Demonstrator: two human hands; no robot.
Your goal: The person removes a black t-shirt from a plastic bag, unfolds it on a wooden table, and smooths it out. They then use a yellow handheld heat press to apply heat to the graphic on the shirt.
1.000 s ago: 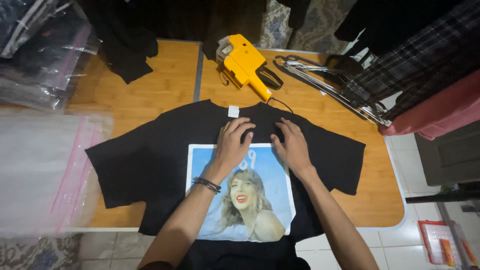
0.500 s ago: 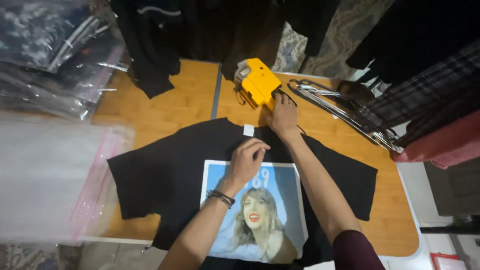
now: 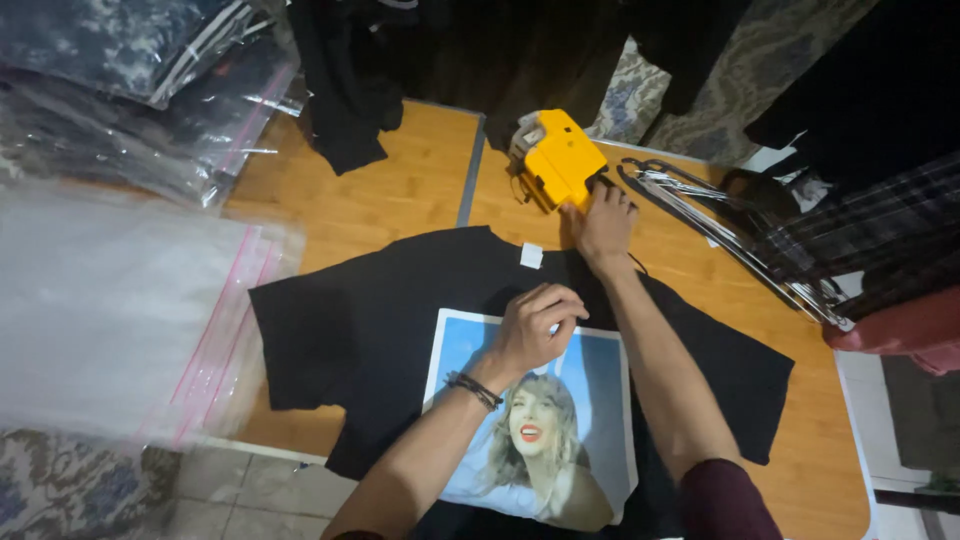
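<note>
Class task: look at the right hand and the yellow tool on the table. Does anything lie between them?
Nothing visible does. The right hand already rests against the near edge of the yellow tool, its fingers at the handle end. The hangers lie off to the side, and the left hand rests on the black shirt.

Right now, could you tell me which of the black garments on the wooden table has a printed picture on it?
The black T-shirt spread flat under the left hand; the black garment bunched at the table's far edge shows no print.
</note>
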